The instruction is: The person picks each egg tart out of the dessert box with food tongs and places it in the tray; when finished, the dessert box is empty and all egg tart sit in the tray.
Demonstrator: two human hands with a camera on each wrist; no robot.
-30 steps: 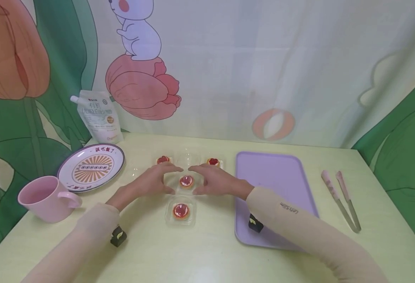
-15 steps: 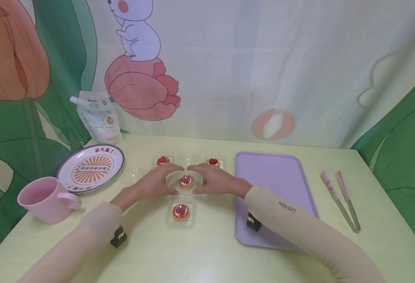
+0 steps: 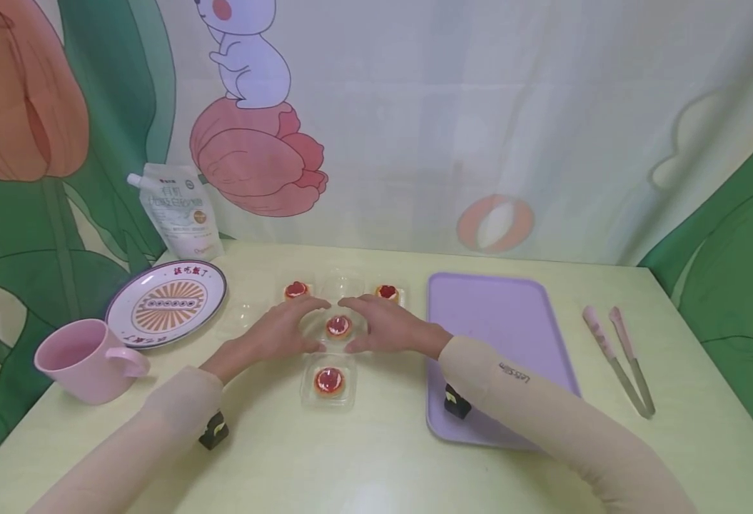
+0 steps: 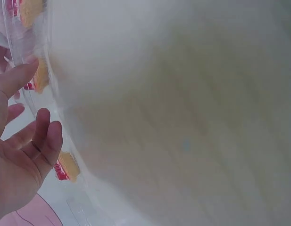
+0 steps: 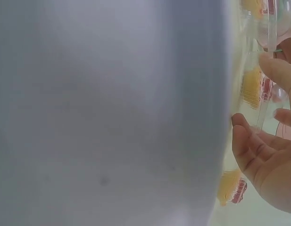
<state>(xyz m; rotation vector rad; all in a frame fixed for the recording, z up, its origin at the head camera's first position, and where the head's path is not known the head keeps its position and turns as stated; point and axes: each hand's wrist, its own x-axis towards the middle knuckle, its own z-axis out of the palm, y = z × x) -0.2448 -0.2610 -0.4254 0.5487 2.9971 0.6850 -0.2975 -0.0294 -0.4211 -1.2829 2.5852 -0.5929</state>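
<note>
In the head view, both hands curve around opposite sides of a small clear plastic box (image 3: 332, 345) with a red-topped tart (image 3: 338, 326) inside. The left hand (image 3: 281, 330) holds its left side between thumb and fingers. On the right side, the right hand (image 3: 392, 327) does the same. Both wrist views show the left hand (image 4: 20, 160) and the right hand (image 5: 272, 155) with thumb and fingertips at the box's edges. Nearer the person sits another boxed tart (image 3: 329, 382). Two more tarts, left (image 3: 296, 289) and right (image 3: 387, 293), lie behind the hands, partly covered.
Right of the boxes lies a purple tray (image 3: 501, 307), partly under the right sleeve. Tongs (image 3: 620, 360) lie farther right. At left are a pink mug (image 3: 83, 364), a patterned plate (image 3: 167, 303) and a spouted pouch (image 3: 180, 214). Clear plastic (image 3: 342, 285) shows behind the held box.
Both hands stay around the same box with only slight shifts; the right forearm has moved a little to the left. The other things have not moved on the table.
</note>
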